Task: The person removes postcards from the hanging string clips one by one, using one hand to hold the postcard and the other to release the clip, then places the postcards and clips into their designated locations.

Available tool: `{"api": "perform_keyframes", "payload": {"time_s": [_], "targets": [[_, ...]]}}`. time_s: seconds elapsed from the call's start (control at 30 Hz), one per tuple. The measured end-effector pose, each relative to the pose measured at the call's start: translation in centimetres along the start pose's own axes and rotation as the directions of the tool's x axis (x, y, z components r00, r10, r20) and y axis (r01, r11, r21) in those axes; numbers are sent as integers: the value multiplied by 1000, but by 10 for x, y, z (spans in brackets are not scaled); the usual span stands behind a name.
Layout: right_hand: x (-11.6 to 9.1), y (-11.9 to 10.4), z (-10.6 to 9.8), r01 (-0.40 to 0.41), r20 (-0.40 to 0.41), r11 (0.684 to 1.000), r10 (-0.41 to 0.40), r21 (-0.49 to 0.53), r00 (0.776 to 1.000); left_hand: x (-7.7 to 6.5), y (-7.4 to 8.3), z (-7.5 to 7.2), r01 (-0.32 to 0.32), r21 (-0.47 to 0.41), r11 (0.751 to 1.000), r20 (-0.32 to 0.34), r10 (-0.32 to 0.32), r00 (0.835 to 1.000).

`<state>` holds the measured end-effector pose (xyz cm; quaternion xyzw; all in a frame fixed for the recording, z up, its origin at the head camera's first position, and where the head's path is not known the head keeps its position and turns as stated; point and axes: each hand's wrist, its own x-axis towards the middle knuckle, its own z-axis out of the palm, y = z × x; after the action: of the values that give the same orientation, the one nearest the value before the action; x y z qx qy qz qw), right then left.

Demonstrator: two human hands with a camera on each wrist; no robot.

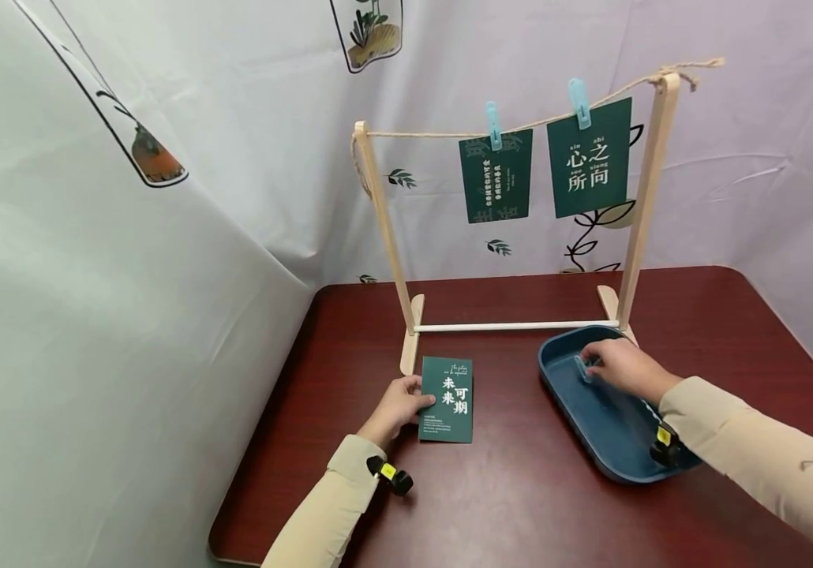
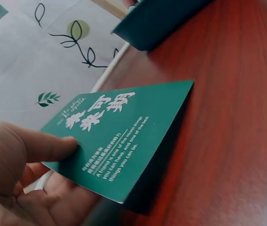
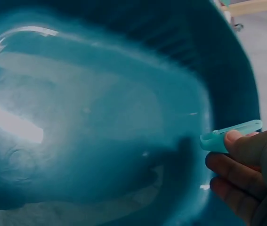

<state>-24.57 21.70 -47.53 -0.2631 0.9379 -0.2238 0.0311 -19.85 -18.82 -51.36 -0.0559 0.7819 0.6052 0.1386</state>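
Observation:
My left hand (image 1: 401, 406) pinches the left edge of a green card (image 1: 458, 426) with white lettering, thumb on top and fingers beneath. In the left wrist view the card (image 2: 124, 141) is tilted above the red-brown table, with a shadow under it. My right hand (image 1: 623, 367) is over the far end of a dark blue tray (image 1: 584, 430), pinching a light blue clothespin (image 3: 230, 134) between thumb and fingers. Two more green cards hang from a twine line: one (image 1: 477, 201) on the left, one (image 1: 587, 201) on the right, each under a light blue clothespin (image 1: 494, 126).
A wooden frame (image 1: 644, 205) with two posts stands at the table's back, the twine (image 1: 421, 134) strung between their tops. A white rod (image 1: 513, 326) joins its feet low down. Printed white cloth (image 1: 250, 118) closes off the back and left side of the table (image 1: 520, 505).

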Motion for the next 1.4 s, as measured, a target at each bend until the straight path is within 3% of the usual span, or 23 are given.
{"api": "perform_keyframes", "payload": {"time_s": [0.13, 0.23, 0.47, 0.57, 0.8, 0.87, 1.0, 1.1, 1.13, 1.27, 1.33, 1.4], "targets": [[-1, 5, 8, 13, 20, 1000, -12, -26, 1000, -3, -3, 0, 27, 138, 990, -29, -23, 999], [1, 3, 11, -3, 36, 1000, 4, -29, 999, -6, -1, -1, 28, 267, 963, -39, -18, 999], [5, 2, 19, -46, 11, 998, 46, -32, 999, -9, 4, 1, -24, 536, 844, -59, 65, 996], [6, 0, 23, -42, -9, 998, 42, -55, 999, -12, 5, 3, -30, 582, 813, -74, 89, 993], [7, -8, 27, -85, -20, 995, 84, -48, 996, -13, 1, 4, -55, 626, 778, -68, 125, 990], [7, -11, 27, -101, -30, 993, 100, -56, 995, -14, 0, 3, -69, 655, 753, -56, 139, 989], [4, -17, 22, -117, -15, 990, 117, -83, 993, -15, 4, 2, -71, 733, 676, -71, 180, 981], [5, -22, 12, -118, 4, 987, 119, -112, 993, -14, 14, -2, -58, 781, 621, -93, 208, 974], [7, -25, 6, -116, 4, 986, 118, -123, 993, -13, 19, -3, -55, 788, 613, -99, 213, 972], [23, -37, -28, -114, -12, 984, 113, -136, 994, -1, 48, -10, -89, 792, 604, -105, 278, 955], [32, -46, -48, -119, -24, 984, 117, -132, 993, 5, 66, -13, -123, 768, 628, -92, 299, 950], [40, -54, -66, -128, -34, 984, 125, -126, 992, 11, 82, -13, -162, 717, 678, -70, 301, 951]]}}
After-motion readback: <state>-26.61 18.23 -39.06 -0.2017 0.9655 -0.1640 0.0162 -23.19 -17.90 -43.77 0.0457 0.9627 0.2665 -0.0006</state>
